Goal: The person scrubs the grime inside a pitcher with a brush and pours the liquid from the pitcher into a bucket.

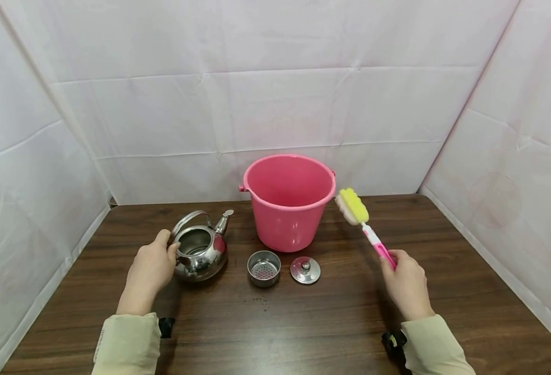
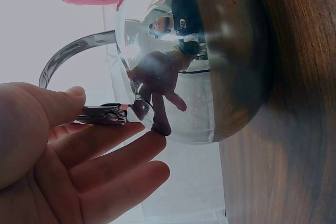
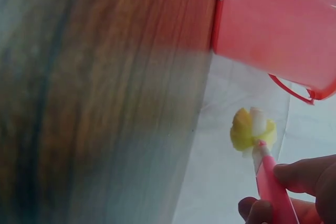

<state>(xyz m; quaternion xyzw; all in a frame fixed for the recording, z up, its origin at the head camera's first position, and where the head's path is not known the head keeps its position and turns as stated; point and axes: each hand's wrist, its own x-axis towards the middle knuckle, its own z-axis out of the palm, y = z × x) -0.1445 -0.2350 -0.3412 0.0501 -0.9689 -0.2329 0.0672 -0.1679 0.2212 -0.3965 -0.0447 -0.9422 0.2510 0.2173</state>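
Observation:
On the left of the table stands a shiny steel kettle [image 1: 202, 258] without its lid, spout to the right. My left hand [image 1: 151, 265] pinches the near end of its arched handle [image 2: 79, 48] between thumb and index finger, the other fingers spread beside the kettle's side. My right hand [image 1: 405, 284] grips the pink end of a sponge brush [image 1: 354, 206] and holds it up off the table, its yellow and white head pointing up and left. Between the hands sit a steel strainer cup [image 1: 263, 269] and the round kettle lid [image 1: 305, 270], knob up.
A pink bucket [image 1: 290, 224] stands upright behind the strainer and lid; its inside bottom is hidden. Small dark specks lie on the brown wood table [image 1: 275, 333] below the strainer. White sheeting [image 1: 275, 109] hangs behind and on both sides.

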